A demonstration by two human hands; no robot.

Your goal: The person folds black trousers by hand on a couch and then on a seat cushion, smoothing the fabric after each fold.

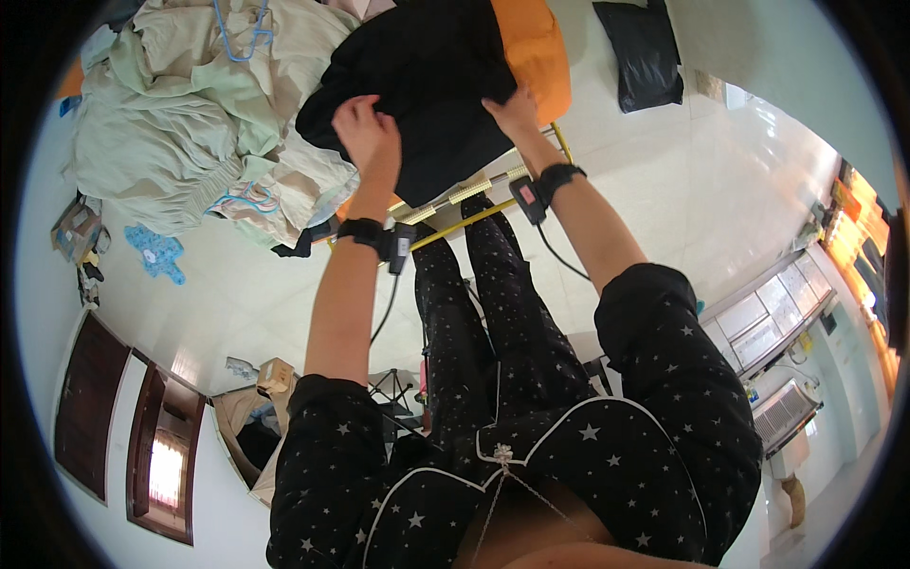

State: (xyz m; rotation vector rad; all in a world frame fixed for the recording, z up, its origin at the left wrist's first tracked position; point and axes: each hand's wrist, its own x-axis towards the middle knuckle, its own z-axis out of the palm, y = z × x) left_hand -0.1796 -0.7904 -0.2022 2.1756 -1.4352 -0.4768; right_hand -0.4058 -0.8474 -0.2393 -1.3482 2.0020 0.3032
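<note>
A black cloth garment [427, 85] lies spread before me on a folding frame with yellow metal bars [455, 228], over an orange padded surface [536, 57]. My left hand [368, 137] is over the garment's left part, its fingers loosely bent and a little apart. Slight blur leaves it unclear whether they touch the fabric. At the garment's right edge rests my right hand [515, 114], thumb spread away from the fingers, partly on the black cloth beside the orange surface. Neither hand visibly grips the fabric.
A heap of pale beige and green clothes [171, 123] is piled at the left, with a blue hanger [245, 33] on top. A black plastic bag [640, 57] lies on the floor at the far right. A blue cloth item [154, 252] lies on the floor at left.
</note>
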